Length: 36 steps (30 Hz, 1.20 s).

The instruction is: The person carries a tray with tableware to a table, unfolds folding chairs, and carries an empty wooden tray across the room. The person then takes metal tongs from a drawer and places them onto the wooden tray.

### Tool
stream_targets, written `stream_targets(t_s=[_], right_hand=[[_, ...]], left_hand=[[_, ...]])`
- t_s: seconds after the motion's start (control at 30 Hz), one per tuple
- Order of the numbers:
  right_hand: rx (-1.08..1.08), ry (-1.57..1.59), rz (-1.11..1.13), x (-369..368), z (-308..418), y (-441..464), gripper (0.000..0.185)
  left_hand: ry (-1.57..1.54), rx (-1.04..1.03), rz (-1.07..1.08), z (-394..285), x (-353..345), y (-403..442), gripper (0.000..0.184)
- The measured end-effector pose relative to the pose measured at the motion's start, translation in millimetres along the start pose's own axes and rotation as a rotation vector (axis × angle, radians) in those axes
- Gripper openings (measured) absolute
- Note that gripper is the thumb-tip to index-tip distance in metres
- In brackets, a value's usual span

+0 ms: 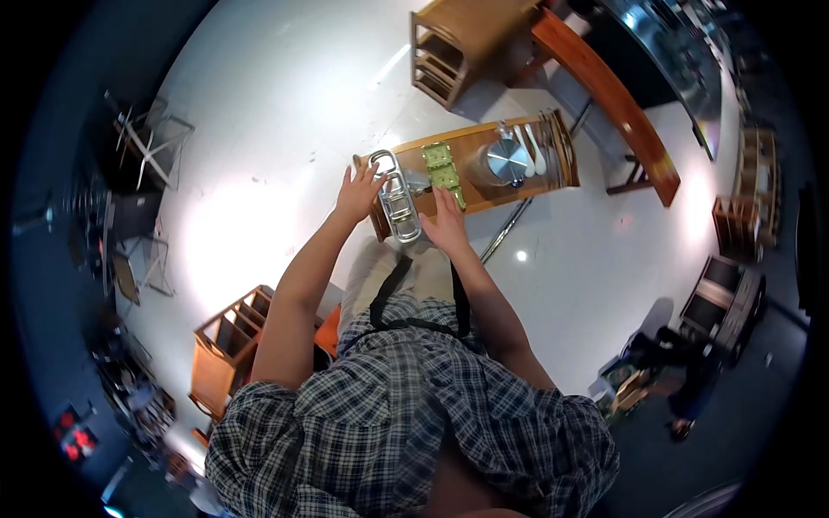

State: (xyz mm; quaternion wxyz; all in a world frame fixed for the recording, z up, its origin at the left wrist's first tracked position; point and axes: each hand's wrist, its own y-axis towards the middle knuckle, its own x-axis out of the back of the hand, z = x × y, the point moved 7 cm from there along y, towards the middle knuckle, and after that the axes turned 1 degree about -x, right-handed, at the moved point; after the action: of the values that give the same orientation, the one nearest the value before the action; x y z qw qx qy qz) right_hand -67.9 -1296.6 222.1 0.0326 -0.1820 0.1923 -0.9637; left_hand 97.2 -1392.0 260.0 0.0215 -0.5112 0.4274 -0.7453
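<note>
Wooden table [474, 193]: left hand [356, 195] spread at tray [399, 207].

Two compartment trays [398, 205], two white spoons [539, 161]

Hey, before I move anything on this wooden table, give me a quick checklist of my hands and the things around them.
1. Left hand at the metal tray: ok, its fingers reach over the far part.
2. Right hand in contact with the green tray: cannot tell; the fingers overlap its near part, but touch is unclear.
3. Space between the two trays clear: not ok, a small see-through item sits there.
4. Round metal-topped container clear of both hands: ok, it stands beyond the green tray.
5. White spoons clear of both hands: ok, they lie past the container.
</note>
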Motion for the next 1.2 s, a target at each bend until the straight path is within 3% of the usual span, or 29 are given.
stream_targets(t_s=[0.23, 0.37, 0.57, 0.77, 0.8, 0.93, 1.1, 1.2], right_hand=[[-0.007, -0.062, 0.065, 2, -18, -3, 0.067], [0.001, -0.167, 0.019, 3, -24, 3, 0.069], [0.024, -0.336, 0.068, 3, -35, 7, 0.069], [0.022, -0.374, 0.096, -59, -102, -104, 0.046], [0.05, -0.355, -0.03, -60, -109, -120, 0.032], [-0.029, -0.219, -0.033, -77, -141, -139, 0.024], [-0.017, -0.34, -0.202, -108, -135, -154, 0.027], [-0.069, -0.434, -0.285, -110, -145, -165, 0.029]], left_hand=[[0.028, -0.006, 0.234, -4, -41, -12, 0.05], [-0.009, 0.006, 0.197, -5, -55, -10, 0.061], [-0.006, -0.165, 0.114, -58, -53, 3, 0.049], [0.178, -0.331, 0.209, -150, -113, -35, 0.04], [0.219, -0.366, 0.243, -163, -124, -45, 0.039], [0.243, -0.338, 0.265, -178, -148, -53, 0.039], [0.258, -0.33, 0.23, -170, -167, -51, 0.036], [0.193, -0.32, 0.181, -188, -175, -42, 0.025]])
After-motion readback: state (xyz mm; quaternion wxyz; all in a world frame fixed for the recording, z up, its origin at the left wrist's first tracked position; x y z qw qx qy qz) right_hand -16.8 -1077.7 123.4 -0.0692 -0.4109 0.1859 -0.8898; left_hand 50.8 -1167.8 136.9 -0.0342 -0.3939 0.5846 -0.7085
